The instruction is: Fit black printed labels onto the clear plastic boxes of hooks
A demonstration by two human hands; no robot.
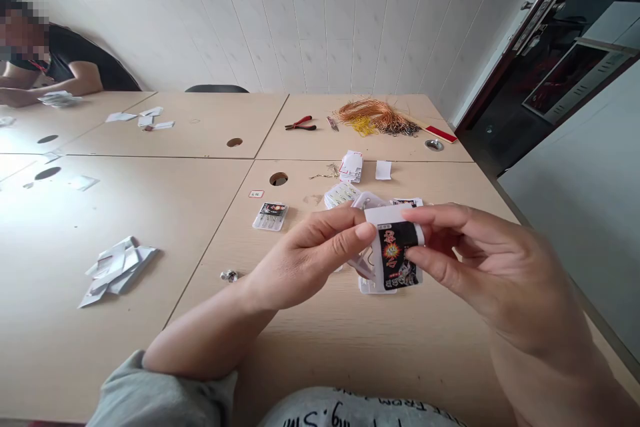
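While left fingers (pixel 345 241) are clamping a case (pixel 365 267) and right fingers (pixel 437 265) a printed card (pixel 397 257), uneven pressure between them could be creasing the card

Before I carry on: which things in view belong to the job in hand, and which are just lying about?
Likely in use:
held printed card
held clear case
stacked cases

Seemingly just lying about:
pliers
copper-coloured bundle
white pile at left

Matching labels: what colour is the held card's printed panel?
Printed panel: mostly black with an orange burst; head view.
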